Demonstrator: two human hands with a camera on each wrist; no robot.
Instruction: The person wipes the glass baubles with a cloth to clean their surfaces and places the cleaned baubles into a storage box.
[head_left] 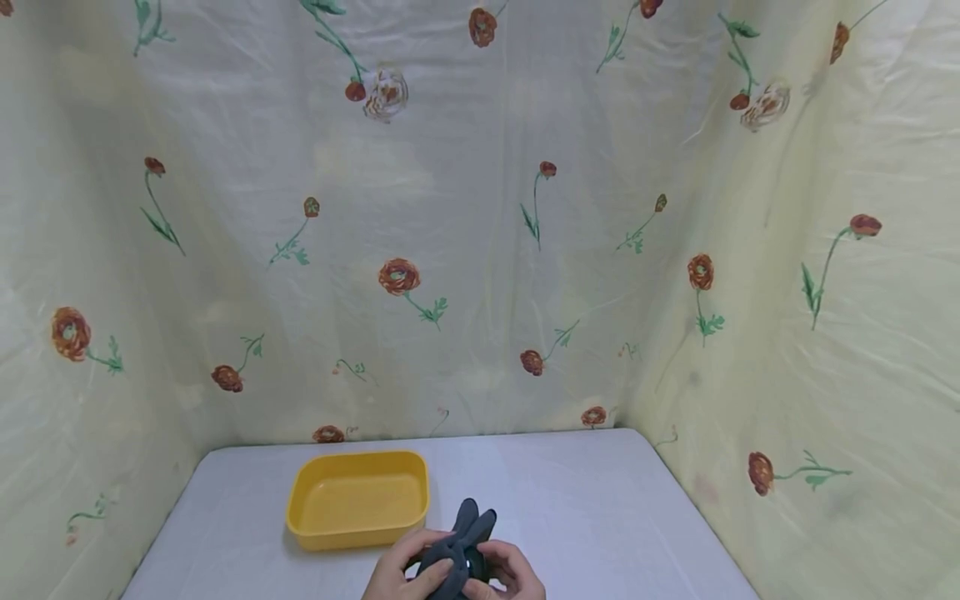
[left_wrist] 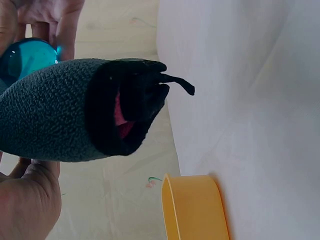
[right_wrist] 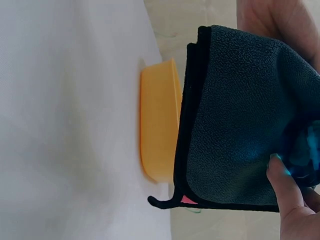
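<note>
A folded dark grey cloth [head_left: 454,552] with black edging and a small hanging loop [right_wrist: 161,202] is held between both hands, two flaps standing up like ears in the head view. My left hand [head_left: 409,568] grips the cloth, its thumb across the front. A shiny, see-through teal object [left_wrist: 31,57] with a rounded outline sits against the cloth on the right side. My right hand [head_left: 516,570] holds this teal object, fingers curled behind it and thumb in front near the fabric. The cloth hides much of it, so I cannot tell its exact kind.
A yellow rectangular tub [head_left: 300,533] stands on the white-covered table [head_left: 592,492], just beyond and left of the hands. Pale flower-printed curtains [head_left: 465,225] hang behind the table and along both sides.
</note>
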